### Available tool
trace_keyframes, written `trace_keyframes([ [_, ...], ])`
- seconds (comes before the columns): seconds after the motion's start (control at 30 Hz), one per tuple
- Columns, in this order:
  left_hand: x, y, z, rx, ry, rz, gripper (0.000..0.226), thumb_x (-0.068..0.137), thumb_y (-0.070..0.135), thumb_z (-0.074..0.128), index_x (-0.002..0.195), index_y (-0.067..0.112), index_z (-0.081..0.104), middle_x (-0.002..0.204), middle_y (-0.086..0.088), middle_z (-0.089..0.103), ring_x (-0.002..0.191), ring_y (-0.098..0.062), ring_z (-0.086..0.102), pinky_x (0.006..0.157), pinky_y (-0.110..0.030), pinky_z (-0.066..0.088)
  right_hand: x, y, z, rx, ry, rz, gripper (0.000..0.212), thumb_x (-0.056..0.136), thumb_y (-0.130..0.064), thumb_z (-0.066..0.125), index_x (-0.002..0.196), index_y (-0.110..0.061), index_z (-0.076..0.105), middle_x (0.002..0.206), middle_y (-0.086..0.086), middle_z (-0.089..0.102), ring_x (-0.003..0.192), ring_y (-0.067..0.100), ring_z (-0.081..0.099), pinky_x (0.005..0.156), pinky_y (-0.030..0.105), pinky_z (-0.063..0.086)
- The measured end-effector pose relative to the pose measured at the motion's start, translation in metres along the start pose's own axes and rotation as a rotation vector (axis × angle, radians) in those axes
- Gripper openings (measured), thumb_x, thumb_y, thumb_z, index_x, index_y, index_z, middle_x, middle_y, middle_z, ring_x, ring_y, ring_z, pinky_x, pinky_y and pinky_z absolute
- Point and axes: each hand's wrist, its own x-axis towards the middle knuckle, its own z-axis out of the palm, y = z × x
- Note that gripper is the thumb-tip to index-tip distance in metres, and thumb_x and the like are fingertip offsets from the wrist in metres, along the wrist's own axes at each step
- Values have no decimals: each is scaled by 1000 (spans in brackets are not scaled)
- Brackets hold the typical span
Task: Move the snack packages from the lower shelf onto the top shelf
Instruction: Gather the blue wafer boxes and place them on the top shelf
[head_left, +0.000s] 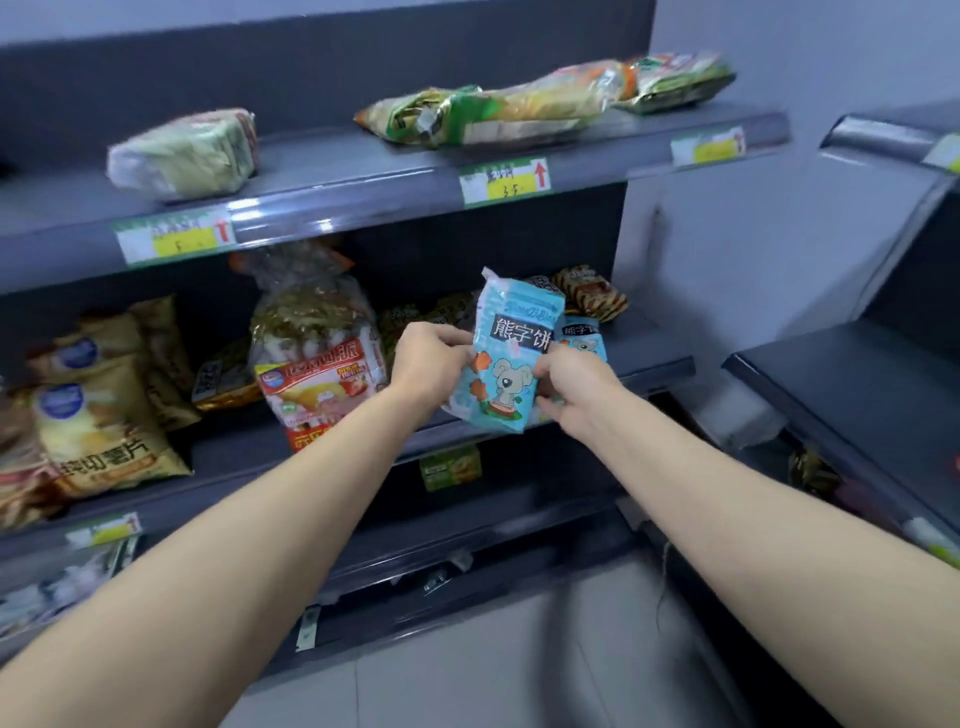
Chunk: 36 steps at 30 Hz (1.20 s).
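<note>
From the head camera, your left hand (428, 361) pinches one edge of a blue koala snack package (506, 364) and your right hand (574, 389) grips the other, holding it upright between them over the lower shelf (654, 348). A matching package (584, 336) sits just beyond your right hand.

I am monitoring a single wide-angle head camera: it is facing forward and downward, near the top shelf (332, 166), framing down to the floor (467, 675).

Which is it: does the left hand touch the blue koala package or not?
Touching. The head view shows the left hand pinching the blue koala package at its edge.
</note>
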Motion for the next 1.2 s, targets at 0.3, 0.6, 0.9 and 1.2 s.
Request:
trace_keyframes([
  [0.3, -69, 75, 24, -133, -13, 156, 17, 84, 5, 65, 74, 18, 71, 88, -8, 74, 82, -20, 72, 77, -39, 59, -83, -50, -63, 62, -67, -230, 37, 87, 7, 41, 90, -20, 65, 95, 5, 69, 77, 17, 66, 55, 27, 50],
  [0.6, -70, 157, 45, -261, 51, 356, 6, 83, 11, 68, 79, 13, 71, 86, -8, 74, 85, -24, 71, 83, -43, 57, -100, -124, -91, 134, -145, -471, 38, 88, 8, 43, 100, -20, 66, 84, 1, 71, 51, 7, 67, 41, 16, 46],
  [0.9, 10, 236, 42, -329, 92, 438, 9, 84, 8, 67, 77, 11, 70, 87, -11, 73, 85, -28, 71, 80, -43, 58, -53, -222, -78, 3, -187, -701, 43, 88, 6, 46, 112, -24, 64, 91, -8, 69, 67, 1, 67, 46, 12, 47],
  [1.2, 85, 273, 35, -408, 59, 430, 4, 87, 5, 63, 88, 3, 67, 82, -9, 68, 68, -15, 65, 58, -20, 57, 5, -285, -54, -96, -214, -756, 38, 92, 0, 45, 116, -24, 63, 90, -6, 69, 60, 1, 65, 45, 15, 48],
])
